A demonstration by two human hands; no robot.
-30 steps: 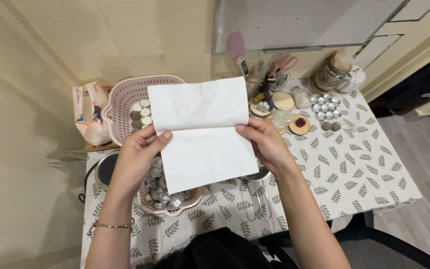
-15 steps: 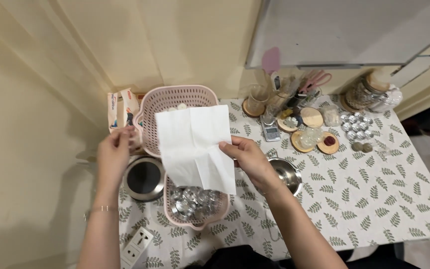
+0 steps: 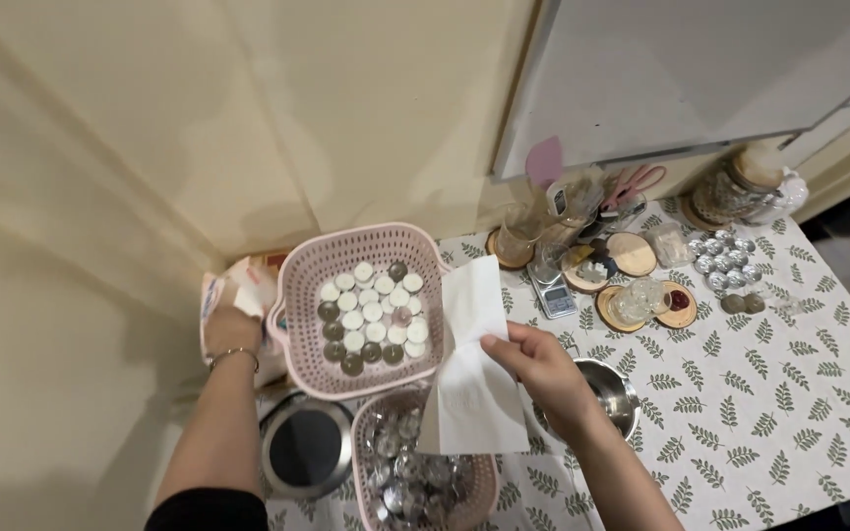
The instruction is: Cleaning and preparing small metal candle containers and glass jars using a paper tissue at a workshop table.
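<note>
Where the pale wall meets the surface (image 3: pixel 789 393) at the far left, the left hand (image 3: pixel 231 329) reaches into a pink and white tissue pack (image 3: pixel 238 295) wedged beside a large pink perforated basket (image 3: pixel 361 310); whether its fingers are closed on anything cannot be told, since the pack hides them. The basket holds white and dark tealight discs lying flat, probably gathered there to keep them from rolling about. Just below it sit a round steel lid with a dark centre (image 3: pixel 307 447) and a smaller pink basket (image 3: pixel 425 472) full of empty silver cups. To the right, the right hand (image 3: pixel 543 369) pinches a white tissue sheet (image 3: pixel 469 374) at its right edge between thumb and fingers, held up over the two baskets so that it hangs free rather than resting on them. The sheet's long axis runs from the far edge of the surface toward the person, its narrow folded end pointing away and its wider end spreading over the smaller basket. A steel bowl (image 3: pixel 617 393) lies under the wrist; further right are wooden coasters, a small scale and more silver cups.
</note>
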